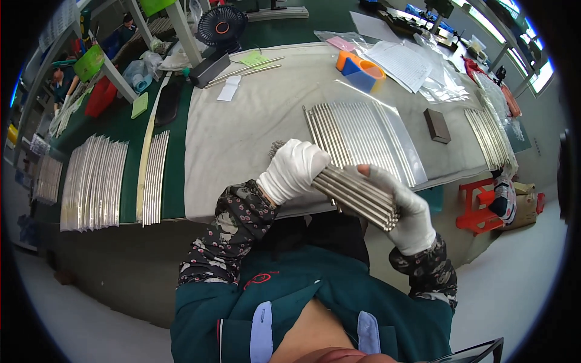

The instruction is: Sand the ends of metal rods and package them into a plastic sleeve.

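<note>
A bundle of thin metal rods (354, 196) is held slantwise above the table's front edge. My left hand (295, 169), in a white glove, is closed round the bundle near its upper left end. Along the lower right end, my right hand (408, 209) grips the rods from the outer side; its glove leaves the thumb tip bare. Just beyond the bundle, a row of metal rods (324, 127) lies on the cloth, with a clear plastic sheet (375, 130) over or beside part of it. The rods' far ends poke out past my left hand.
Wrapped rods (94, 181) and a narrower rod row (155, 181) lie at the left. A dark block (437, 126) and more rods (487, 138) are at the right. Farther back stand an orange-and-blue tape dispenser (361, 69) and a fan (222, 27). A red stool (475, 206) stands beside the table.
</note>
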Available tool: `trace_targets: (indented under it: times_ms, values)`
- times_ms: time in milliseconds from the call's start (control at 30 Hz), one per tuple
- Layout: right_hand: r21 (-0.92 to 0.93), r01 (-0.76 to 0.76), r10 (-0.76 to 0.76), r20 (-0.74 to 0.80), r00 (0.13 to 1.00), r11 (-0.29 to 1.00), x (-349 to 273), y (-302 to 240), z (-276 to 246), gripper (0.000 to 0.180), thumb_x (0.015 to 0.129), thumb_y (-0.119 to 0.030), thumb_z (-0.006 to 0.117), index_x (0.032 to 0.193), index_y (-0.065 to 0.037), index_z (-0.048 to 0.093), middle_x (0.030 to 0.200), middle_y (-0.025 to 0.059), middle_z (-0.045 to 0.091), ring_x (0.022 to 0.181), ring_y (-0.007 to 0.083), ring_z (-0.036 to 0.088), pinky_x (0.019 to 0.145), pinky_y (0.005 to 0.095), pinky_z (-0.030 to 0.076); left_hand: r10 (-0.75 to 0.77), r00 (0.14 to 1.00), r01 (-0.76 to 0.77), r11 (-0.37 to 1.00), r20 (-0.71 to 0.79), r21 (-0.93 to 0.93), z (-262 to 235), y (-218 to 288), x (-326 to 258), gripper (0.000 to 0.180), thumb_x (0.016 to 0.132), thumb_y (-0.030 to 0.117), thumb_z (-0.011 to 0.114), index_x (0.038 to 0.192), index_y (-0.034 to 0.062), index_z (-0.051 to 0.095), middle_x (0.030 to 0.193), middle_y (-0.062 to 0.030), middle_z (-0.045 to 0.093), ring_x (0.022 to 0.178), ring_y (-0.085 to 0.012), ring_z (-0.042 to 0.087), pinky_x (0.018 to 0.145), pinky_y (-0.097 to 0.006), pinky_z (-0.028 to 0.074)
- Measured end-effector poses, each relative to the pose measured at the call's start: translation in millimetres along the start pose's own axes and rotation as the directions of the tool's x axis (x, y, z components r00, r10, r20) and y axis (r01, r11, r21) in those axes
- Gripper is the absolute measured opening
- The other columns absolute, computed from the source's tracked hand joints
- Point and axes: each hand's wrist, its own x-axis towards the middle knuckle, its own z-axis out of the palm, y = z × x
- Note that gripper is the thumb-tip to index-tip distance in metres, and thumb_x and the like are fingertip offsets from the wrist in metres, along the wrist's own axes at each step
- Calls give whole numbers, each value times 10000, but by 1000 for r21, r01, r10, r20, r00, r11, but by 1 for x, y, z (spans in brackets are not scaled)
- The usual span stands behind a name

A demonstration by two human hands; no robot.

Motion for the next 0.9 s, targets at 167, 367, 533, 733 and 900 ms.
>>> trace_targets:
  times_ms: [167,367,533,733,900]
  values:
    - [-27,-518,518,100,850,855,-40,45,-40,757,650,-92,702,1285,-48,292,917,124,567,675,199,590,649,283,497,421,886,-414,907,193,-80,-9,31,32,153,567,158,556,605,110,416,562,-9,394,523,-169,452,486,-293,382]
    - [-81,-416,424,160,892,906,-40,84,-40,372,610,-33,643,938,-29,467,681,59,533,634,143,507,599,258,427,494,834,-499,866,246,-45,-22,16,52,148,607,144,564,652,78,439,628,-48,442,603,-210,503,709,-368,479]
    - [-86,-391,400,207,893,917,-32,89,-41,364,594,-39,657,912,-34,481,679,60,543,636,141,510,603,261,430,66,998,-67,996,18,63,-22,4,35,348,763,84,544,1073,29,394,900,-117,548,868,-266,562,719,-333,496]
    - [-167,-400,431,234,872,901,-4,66,-15,330,607,-12,649,885,-45,473,658,54,544,588,137,526,554,250,430,-481,569,302,-632,667,-714,-56,42,11,582,755,140,632,1234,64,311,1163,-143,437,1100,-271,484,847,-394,476]
    - [-541,-81,184,139,973,837,38,39,22,423,627,13,597,1025,-12,457,712,-14,488,584,70,471,534,225,416,-750,496,314,-315,438,-895,-76,17,62,371,733,101,630,1041,56,429,762,-18,508,686,-163,543,647,-347,503]
